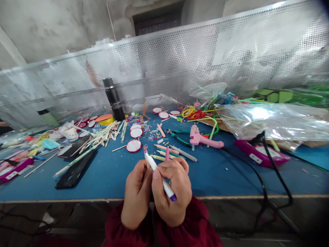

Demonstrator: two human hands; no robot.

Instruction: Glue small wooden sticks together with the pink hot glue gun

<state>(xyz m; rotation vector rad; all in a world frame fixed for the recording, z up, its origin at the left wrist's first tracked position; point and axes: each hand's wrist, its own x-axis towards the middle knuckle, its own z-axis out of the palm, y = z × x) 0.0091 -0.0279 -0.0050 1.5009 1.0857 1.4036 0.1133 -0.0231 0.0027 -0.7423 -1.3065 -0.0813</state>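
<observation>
My right hand (174, 192) grips a white marker (161, 176) with a purple end, its tip pointing up and away. A pink pen-like piece (167, 154) stands up just behind those fingers; whether they hold it is unclear. My left hand (136, 199) is closed on a thin pale stick (147, 160) with a small pinkish tip, which the marker meets or nearly meets. Several pastel markers (167, 151) lie just beyond the hands. To their left is a round white disc with a red rim (134, 145).
A pink glue gun (204, 139) and teal-handled pliers (180, 137) lie right of centre. Further right are a purple box (260, 152) with black cables and clear plastic bags (272, 120). Leftward are wooden sticks (102, 135), a black phone (77, 169) and a black bottle (113, 99).
</observation>
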